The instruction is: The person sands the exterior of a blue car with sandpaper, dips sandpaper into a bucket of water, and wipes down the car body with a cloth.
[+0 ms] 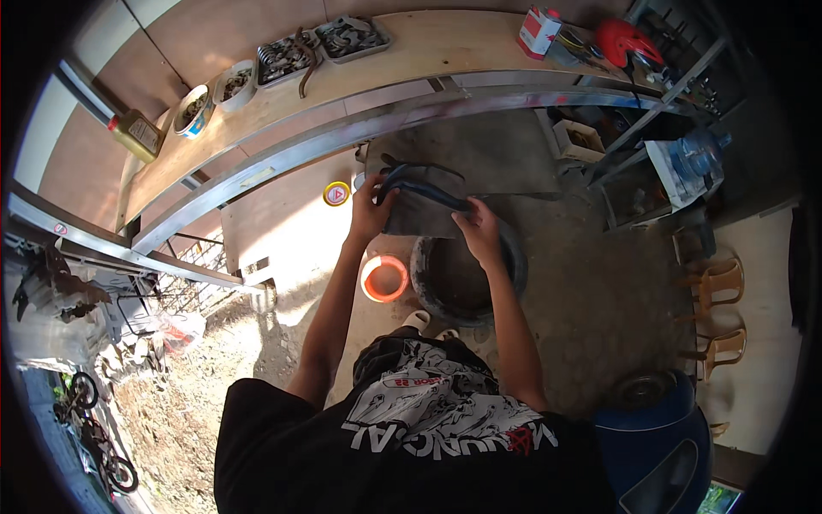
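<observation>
Inner tube: black rubber, held above tyre, 12 o'clock from it.
Left hand: grip closed on tube's left end.
Right hand: grip pinching tube's right.
Advice: keep both grips firm, tube untwisted.

A repair workshop — parts trays on workbench, tyre below.

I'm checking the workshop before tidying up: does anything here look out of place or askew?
One thing: a dark curved tool lies crooked across a metal tray on the wooden bench, overhanging its edge. Otherwise both hands, left hand and right hand, hold a black inner tube over a tyre.
</observation>
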